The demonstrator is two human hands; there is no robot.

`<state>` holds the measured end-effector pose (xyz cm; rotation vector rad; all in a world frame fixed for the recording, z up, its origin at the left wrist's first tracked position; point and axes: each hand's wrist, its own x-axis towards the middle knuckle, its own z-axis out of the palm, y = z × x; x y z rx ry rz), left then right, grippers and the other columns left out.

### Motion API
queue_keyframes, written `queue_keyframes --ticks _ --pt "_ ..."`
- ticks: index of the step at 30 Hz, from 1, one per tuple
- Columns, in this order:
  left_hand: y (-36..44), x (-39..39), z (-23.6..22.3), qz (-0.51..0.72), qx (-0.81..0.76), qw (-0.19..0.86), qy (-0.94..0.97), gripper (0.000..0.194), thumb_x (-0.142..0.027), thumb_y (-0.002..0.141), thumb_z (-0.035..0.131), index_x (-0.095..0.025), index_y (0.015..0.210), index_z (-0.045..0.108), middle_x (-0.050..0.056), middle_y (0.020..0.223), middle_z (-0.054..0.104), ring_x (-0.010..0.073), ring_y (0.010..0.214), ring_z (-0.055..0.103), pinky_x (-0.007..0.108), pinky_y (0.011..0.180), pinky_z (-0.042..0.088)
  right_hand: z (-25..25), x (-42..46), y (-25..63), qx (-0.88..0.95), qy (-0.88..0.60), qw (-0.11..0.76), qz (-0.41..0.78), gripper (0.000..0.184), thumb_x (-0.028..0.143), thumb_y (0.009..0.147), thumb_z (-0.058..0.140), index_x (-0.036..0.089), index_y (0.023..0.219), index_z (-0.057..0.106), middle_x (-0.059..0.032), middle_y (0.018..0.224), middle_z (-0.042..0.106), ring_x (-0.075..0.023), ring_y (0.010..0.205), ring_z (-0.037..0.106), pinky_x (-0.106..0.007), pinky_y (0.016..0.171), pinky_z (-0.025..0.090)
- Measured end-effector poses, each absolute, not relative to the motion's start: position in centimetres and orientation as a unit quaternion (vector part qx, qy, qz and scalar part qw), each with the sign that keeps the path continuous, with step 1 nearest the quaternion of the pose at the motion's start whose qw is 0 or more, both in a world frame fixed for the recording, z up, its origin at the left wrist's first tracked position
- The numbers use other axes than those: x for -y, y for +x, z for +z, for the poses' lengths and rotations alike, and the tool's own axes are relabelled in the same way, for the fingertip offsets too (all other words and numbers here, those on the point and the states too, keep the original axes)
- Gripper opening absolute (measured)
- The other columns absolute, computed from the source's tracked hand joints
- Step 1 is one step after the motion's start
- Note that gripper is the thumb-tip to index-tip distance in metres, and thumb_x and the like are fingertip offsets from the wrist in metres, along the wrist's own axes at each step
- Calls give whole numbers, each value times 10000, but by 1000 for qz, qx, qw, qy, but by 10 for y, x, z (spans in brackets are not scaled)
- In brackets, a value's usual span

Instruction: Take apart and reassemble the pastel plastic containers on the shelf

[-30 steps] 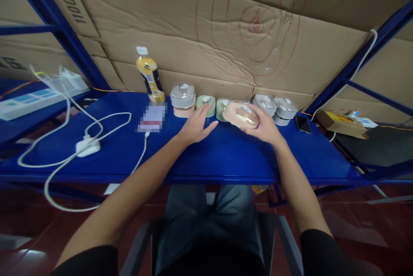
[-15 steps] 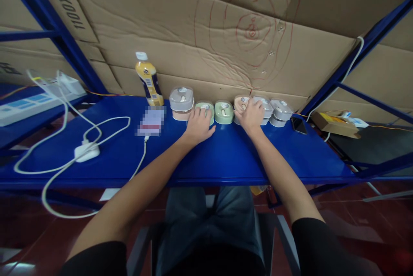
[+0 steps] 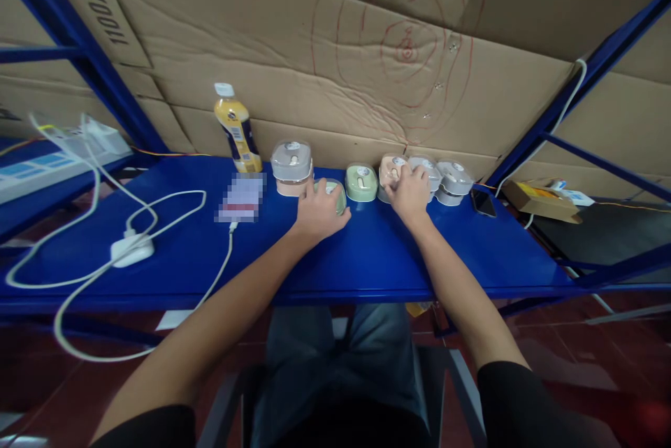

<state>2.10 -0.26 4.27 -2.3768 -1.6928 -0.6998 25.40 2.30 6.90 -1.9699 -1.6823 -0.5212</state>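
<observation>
My left hand (image 3: 321,214) is wrapped over a small green lidded box (image 3: 340,200) that stands on the blue table, a little in front of the row; its palm hides much of the box. Another green lidded box (image 3: 361,184) stands alone between my hands. My right hand (image 3: 409,196) grips a pink lidded box (image 3: 390,168), which sits on top of another box mostly hidden by the fingers. Left of my left hand, a grey lidded box (image 3: 291,160) is stacked on a pink one (image 3: 291,187). The boxes have clear lids with round stickers.
Two grey box stacks stand right of my right hand, the outer one (image 3: 453,179) beside a phone (image 3: 483,203). At left are a juice bottle (image 3: 238,130), a blurred-out item (image 3: 242,198) on a cable, and a white charger (image 3: 132,250). Cardboard (image 3: 251,42) lines the back.
My right hand has set the pink box down on the stack at right and still holds it. My left hand has closed on the green box and drawn it slightly toward me.
</observation>
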Motion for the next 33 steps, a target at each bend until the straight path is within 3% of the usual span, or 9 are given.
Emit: queue_keyframes --ticks 5,8,10,12,14,16,18,25,33 --pt "19 16 51 -220 488 51 -843 587 -376 894 714 -152 1436 693 246 1535 603 499 1474 527 633 1087 580 71 -24 265 624 -694 311 -180 497 383 929 772 92 1320 667 -279 1303 625 -430 1230 583 -612 1050 498" --pt "13 17 50 -220 330 -3 -918 650 -310 836 748 -189 1467 653 198 1598 572 424 1527 524 566 1204 545 76 -11 274 665 -605 413 -143 338 439 995 682 159 1181 715 -198 1205 688 -352 1132 649 -565 1045 539" --pt "10 14 47 -227 247 -57 -940 731 -307 827 771 -213 1530 594 180 1664 518 387 1550 528 523 1255 519 76 0 277 736 -517 432 -60 322 507 1005 675 210 1113 732 -131 1128 737 -302 1059 692 -518 1029 572" --pt "8 11 44 -243 231 -108 -936 837 -362 820 824 -228 1591 526 183 1697 484 388 1562 526 527 1282 500 72 10 277 813 -433 386 41 458 622 937 767 242 1191 744 -108 1206 771 -303 1131 723 -515 1078 578" --pt "8 6 41 -260 253 -159 -918 963 -422 779 893 -242 1626 473 185 1677 508 401 1552 539 550 1288 491 65 17 272 858 -385 321 110 758 715 810 874 256 1389 701 -131 1421 731 -348 1329 688 -549 1184 536" --pt "8 2 37 -275 279 -210 -896 1059 -435 720 943 -249 1635 443 182 1628 563 411 1500 590 571 1255 515 58 19 264 871 -384 276 134 1007 750 733 921 249 1548 607 -165 1567 644 -392 1459 614 -581 1247 492" --pt "6 -3 34 -287 295 -253 -876 1111 -425 695 954 -246 1646 408 180 1572 618 412 1436 648 578 1198 553 54 21 257 870 -407 247 128 1095 757 730 923 233 1615 548 -189 1567 625 -415 1457 609 -594 1229 510" --pt "1 -2 27 -270 333 -300 -852 1208 -465 657 971 -220 1666 354 183 1524 674 435 1413 669 583 1174 548 52 31 251 875 -443 183 68 1103 799 734 902 226 1613 561 -212 1488 665 -460 1328 676 -636 1126 568" --pt "4 5 33 -293 310 -271 -863 1132 -419 683 949 -207 1658 414 174 1568 638 402 1414 659 531 1198 547 51 15 273 851 -421 257 180 916 707 796 886 241 1542 630 -166 1498 719 -400 1367 699 -618 1181 549"
